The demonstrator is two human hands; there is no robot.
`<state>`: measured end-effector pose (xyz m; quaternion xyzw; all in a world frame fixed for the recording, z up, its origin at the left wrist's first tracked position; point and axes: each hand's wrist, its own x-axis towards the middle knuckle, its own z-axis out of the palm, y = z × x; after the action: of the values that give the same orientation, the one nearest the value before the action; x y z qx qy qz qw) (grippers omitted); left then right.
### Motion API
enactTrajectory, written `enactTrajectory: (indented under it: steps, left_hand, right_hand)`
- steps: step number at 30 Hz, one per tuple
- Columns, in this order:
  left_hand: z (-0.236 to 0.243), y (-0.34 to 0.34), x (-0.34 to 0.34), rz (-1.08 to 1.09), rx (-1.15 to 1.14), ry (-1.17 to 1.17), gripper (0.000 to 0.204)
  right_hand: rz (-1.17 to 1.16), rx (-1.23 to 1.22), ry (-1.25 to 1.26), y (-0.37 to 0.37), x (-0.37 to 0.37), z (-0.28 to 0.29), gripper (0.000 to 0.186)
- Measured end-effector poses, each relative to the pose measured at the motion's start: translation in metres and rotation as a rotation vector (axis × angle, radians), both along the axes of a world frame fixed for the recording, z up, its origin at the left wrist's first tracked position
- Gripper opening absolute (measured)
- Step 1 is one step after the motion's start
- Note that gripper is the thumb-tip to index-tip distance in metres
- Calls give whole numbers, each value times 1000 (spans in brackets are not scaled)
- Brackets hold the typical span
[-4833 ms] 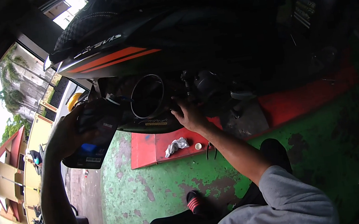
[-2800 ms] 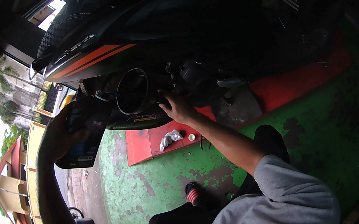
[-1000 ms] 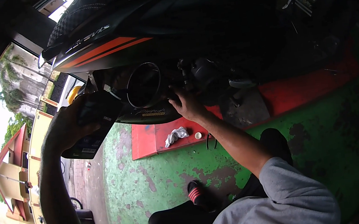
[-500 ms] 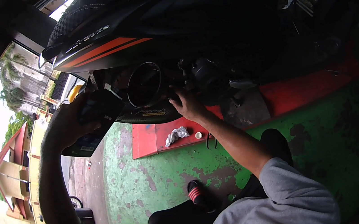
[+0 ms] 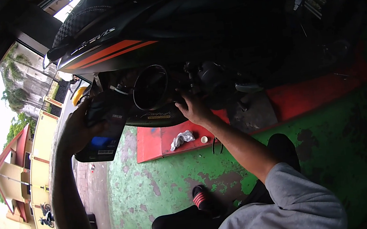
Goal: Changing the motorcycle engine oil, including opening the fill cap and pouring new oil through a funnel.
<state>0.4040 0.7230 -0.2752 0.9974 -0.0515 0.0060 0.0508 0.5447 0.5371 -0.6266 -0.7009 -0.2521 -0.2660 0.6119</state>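
My left hand point(image 5: 81, 130) is wrapped round a black plastic oil bottle point(image 5: 109, 142) with a blue patch and a small pale label. The bottle is tilted, its upper end toward a dark round funnel point(image 5: 136, 97) just to the right. My right hand point(image 5: 194, 108) is at the funnel's right side, thumb and fingers closed on it; shadow hides the exact grip. The funnel sits by the lower side of a black scooter point(image 5: 172, 28) with orange stripes. Whether anything flows from the bottle cannot be made out.
The scooter stands over a red platform point(image 5: 155, 146) on a worn green floor point(image 5: 156, 187). Crumpled silvery wrapping point(image 5: 182, 139) and a small pale round cap point(image 5: 204, 139) lie on the platform. Below is my foot in a striped slipper point(image 5: 200, 198). A street opens at left.
My left hand and the oil bottle have shifted slightly right, and the bottle has turned so its blue patch shows. My right hand stays at the funnel. The view has moved a little.
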Motion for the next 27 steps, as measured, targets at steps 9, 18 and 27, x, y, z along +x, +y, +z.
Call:
enactTrajectory:
  steps: [9,18,27]
  left_hand:
    - [-52,13,0,49,-495,-65,88]
    - [-83,12,-4,36,-610,-99,85]
    - [-116,16,-8,98,-775,-155,86]
  right_hand:
    - [60,-28,26,-5,-2,9,51]
    - [63,-42,31,-5,1,1,49]
    - [74,-69,65,-8,2,5,46]
